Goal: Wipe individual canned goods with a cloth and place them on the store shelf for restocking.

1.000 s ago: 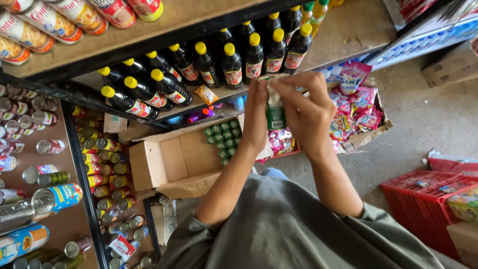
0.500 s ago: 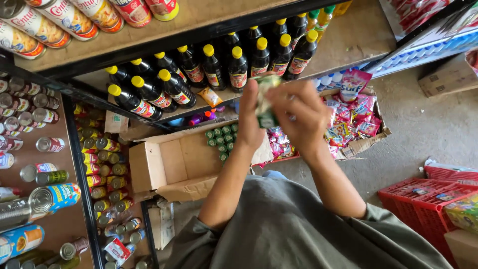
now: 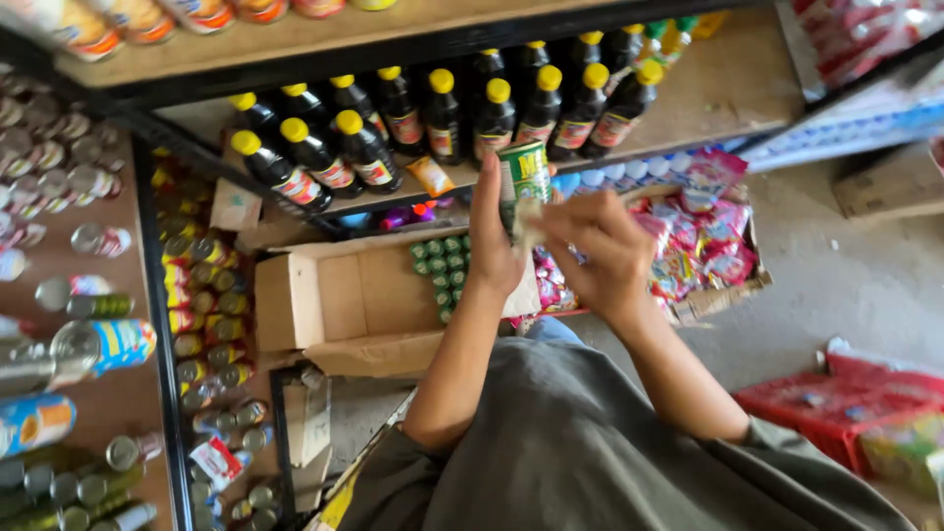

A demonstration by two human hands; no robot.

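Observation:
My left hand [image 3: 494, 236] holds a small green can [image 3: 524, 177] upright in front of me, just below the shelf of dark bottles. My right hand [image 3: 597, 248] is against the can's lower side, its fingers pinching a small pale cloth or paper [image 3: 529, 218] on it. Both hands hover above an open cardboard box [image 3: 339, 300] that has several green-topped cans [image 3: 442, 270] at its right end.
A wooden shelf [image 3: 728, 88] carries rows of dark bottles with yellow caps [image 3: 433, 118]. At left, shelves hold tins and cans [image 3: 93, 344]. A box of colourful snack packets [image 3: 703, 246] lies right of the hands, and a red crate [image 3: 836, 413] stands on the concrete floor.
The view has shifted a little, and the hands with the can sit lower and nearer. The right hand's fingers have moved along the can's side.

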